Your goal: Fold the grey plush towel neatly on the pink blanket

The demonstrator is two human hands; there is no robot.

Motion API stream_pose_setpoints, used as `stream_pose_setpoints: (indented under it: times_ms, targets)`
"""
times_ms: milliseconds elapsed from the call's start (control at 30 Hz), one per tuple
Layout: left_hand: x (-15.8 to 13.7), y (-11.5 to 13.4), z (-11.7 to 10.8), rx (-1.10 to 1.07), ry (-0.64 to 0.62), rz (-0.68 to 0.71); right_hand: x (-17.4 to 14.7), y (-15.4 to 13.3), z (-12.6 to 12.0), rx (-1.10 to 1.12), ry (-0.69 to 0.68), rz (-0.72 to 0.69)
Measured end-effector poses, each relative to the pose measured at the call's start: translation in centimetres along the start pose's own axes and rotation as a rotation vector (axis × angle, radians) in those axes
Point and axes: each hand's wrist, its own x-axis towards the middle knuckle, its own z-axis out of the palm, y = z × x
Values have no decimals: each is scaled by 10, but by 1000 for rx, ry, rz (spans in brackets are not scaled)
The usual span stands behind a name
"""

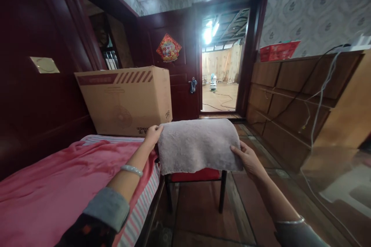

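I am watching my left hand (152,133) curling its fingers over the far left corner of the grey towel (197,144), thumb underneath as far as I can tell, so it is pinching the edge. My right hand (248,159) is gripping the near right corner, fingers pressed together along the hem with the thumb on top. The towel is lying draped across the red stool (194,176), hanging down over its front and hiding most of the seat.

The stool is standing on the wooden floor (203,212), just beside the bed with its pink blanket (55,185); a cardboard box (127,98) is sitting at the bed's far end.

My worry: both grips are only at the corners, so an uneven pull could be dragging the cloth sideways and letting the loose far right corner slide off onto the floor. A hard tug might also be rocking the light-looking stool on its thin legs.
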Motion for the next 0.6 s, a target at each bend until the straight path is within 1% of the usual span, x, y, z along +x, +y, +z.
stream_pose_setpoints:
  times_ms: [33, 100, 167, 200, 233, 300, 333, 367, 400, 433, 467, 533, 600]
  targets:
    - [0, -1, -2, 21, 0, 0, 2, 1, -3, -46, 30, -26]
    - [-1, 2, -5, 71, 32, 6, 6, -2, -8, -174, 157, -132]
    - [-4, 10, -4, 118, 97, 28, 7, -12, -5, -368, 291, -314]
    - [-8, 17, -2, 146, 119, 61, 7, -20, 1, -485, 318, -428]
    - [-12, 25, 1, 191, 118, 124, 7, -28, 9, -609, 308, -550]
    - [-24, 43, 11, 337, 49, 341, 8, -47, 31, -849, 219, -769]
    - [-31, 51, 17, 435, -2, 469, 9, -54, 43, -955, 170, -849]
    - [-38, 57, 23, 537, -60, 585, 11, -60, 55, -1054, 129, -901]
    - [-44, 62, 28, 628, -122, 670, 14, -64, 66, -1149, 92, -926]
    - [-48, 64, 33, 690, -180, 712, 18, -65, 75, -1235, 53, -929]
    - [-52, 65, 36, 731, -235, 726, 22, -64, 82, -1305, 12, -917]
    - [-55, 60, 41, 756, -313, 707, 29, -57, 88, -1385, -63, -875]
    - [-54, 54, 43, 742, -326, 690, 34, -50, 88, -1407, -98, -851]
